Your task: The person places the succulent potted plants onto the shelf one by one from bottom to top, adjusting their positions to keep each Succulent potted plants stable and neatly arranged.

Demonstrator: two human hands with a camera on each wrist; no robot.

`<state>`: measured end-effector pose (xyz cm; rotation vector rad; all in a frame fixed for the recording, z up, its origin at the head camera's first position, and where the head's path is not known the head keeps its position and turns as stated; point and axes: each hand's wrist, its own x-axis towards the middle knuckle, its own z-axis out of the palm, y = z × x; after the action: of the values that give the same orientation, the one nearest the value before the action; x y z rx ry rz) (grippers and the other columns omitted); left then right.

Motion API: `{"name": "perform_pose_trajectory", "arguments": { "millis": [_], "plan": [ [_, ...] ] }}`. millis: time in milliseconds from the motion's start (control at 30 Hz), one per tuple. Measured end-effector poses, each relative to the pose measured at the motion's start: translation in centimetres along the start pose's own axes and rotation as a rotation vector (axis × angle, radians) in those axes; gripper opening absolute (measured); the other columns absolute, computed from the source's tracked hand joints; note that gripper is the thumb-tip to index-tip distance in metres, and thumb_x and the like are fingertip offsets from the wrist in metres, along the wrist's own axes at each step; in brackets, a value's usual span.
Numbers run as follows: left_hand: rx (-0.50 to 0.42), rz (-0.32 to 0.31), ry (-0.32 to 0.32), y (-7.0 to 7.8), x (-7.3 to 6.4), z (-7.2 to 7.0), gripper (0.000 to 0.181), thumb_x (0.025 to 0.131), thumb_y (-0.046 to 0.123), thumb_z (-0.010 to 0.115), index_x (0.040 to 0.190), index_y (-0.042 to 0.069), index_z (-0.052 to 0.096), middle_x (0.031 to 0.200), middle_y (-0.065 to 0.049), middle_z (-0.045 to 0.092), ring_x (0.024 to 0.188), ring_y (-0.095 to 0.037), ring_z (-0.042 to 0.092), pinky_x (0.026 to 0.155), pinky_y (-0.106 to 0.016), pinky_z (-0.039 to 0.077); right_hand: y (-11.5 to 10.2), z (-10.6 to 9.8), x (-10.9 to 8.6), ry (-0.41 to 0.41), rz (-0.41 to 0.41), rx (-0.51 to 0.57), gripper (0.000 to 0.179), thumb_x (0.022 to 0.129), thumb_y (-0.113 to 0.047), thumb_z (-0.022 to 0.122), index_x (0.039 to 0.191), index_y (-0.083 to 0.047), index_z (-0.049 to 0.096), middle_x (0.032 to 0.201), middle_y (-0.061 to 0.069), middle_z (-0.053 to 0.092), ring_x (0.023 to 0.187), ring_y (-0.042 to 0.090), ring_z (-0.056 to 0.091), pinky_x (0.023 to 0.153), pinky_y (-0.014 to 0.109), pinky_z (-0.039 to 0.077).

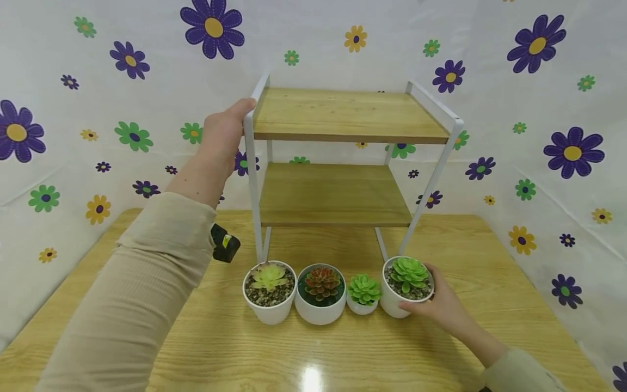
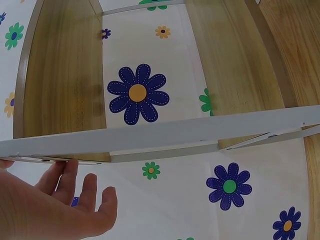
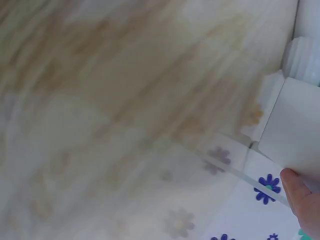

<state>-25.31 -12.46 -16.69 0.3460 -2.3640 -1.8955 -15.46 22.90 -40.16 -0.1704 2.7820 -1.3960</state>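
My left hand (image 1: 225, 128) holds the upper left corner of a two-tier shelf (image 1: 352, 114) with wooden boards and a pale metal frame. In the left wrist view, the fingertips (image 2: 72, 167) meet the side rail, and the other fingers lie loosely bent outside it. With my right hand (image 1: 443, 305) I grip a white pot holding a green succulent (image 1: 409, 274), thumb in front and fingers behind. This pot ends a row on the table; beside it are a small green succulent (image 1: 364, 289), a reddish succulent (image 1: 321, 283) and a yellow-green succulent (image 1: 269, 277), each in a white pot.
The shelf's lower board (image 1: 335, 193) carries nothing. Its feet stand on the wooden table (image 1: 235, 348), just behind the row of pots. A flower-patterned cloth (image 1: 323, 32) hangs behind and along the sides. Near the left sleeve shows a small black device (image 1: 224, 245).
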Motion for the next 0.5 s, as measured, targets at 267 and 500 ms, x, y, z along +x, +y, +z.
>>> {"name": "perform_pose_trajectory", "arguments": {
  "millis": [267,500],
  "plan": [
    [-0.016,-0.008,-0.001,0.1,0.0,0.0,0.069,0.090,0.058,0.044,0.145,0.019,0.033,0.151,0.000,0.032,0.141,-0.022,0.022,0.116,-0.043,0.017,-1.8,-1.6,-0.6,0.021,-0.045,0.004,0.090,0.074,-0.018,0.079,0.139,0.006,0.021,0.135,0.031,0.039,0.123,0.046,0.042,0.098,0.057,0.039],
    [-0.004,-0.008,-0.005,0.1,0.0,0.0,0.070,0.089,0.059,0.044,0.145,0.019,0.033,0.152,0.000,0.030,0.141,-0.024,0.021,0.115,-0.046,0.018,-4.5,-3.7,-0.9,0.009,-0.066,-0.047,0.090,0.074,-0.021,0.079,0.139,0.005,0.023,0.132,0.028,0.042,0.118,0.043,0.047,0.093,0.049,0.046]
  ]
}}
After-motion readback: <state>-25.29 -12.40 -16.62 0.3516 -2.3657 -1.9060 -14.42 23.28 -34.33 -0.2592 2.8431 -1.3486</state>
